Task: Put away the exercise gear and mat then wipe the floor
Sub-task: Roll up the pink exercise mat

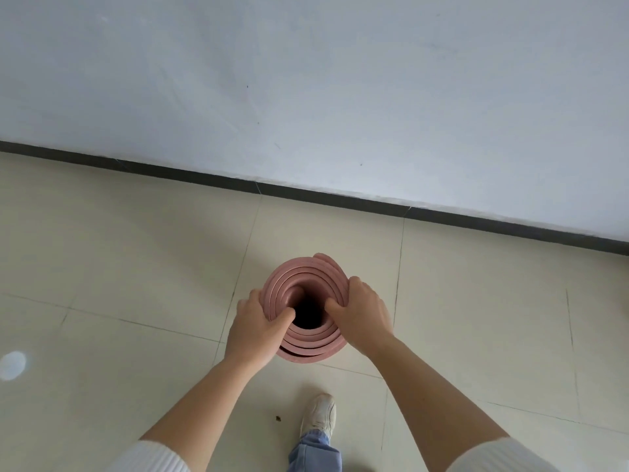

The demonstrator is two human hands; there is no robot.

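A rolled pink exercise mat (301, 272) is held on end directly below the camera, seen straight down its hollow core, near the foot of a wall but clear of it. The left grip (258, 330) clasps the roll's left rim, thumb hooked into the core and fingers wrapped over the outside. The right grip (362, 310) holds the opposite rim the same way. Pinching the coils from inside and out likely keeps the loose spiral from springing open, and one grip on each side keeps the roll upright. The outermost layer bulges away at the far side.

The roll hides its own base, so it cannot be told whether the lower end rests on the tiled floor (136, 267) or hangs just above it. The mat looks bound for a standing spot against the white wall (306, 80) and its dark skirting board (340, 196), with the wiping not yet begun.

A white shoe (320, 415) and a blue jeans leg (315, 454) show between the forearms. A small dark speck (278, 418) lies on the tile beside the shoe.
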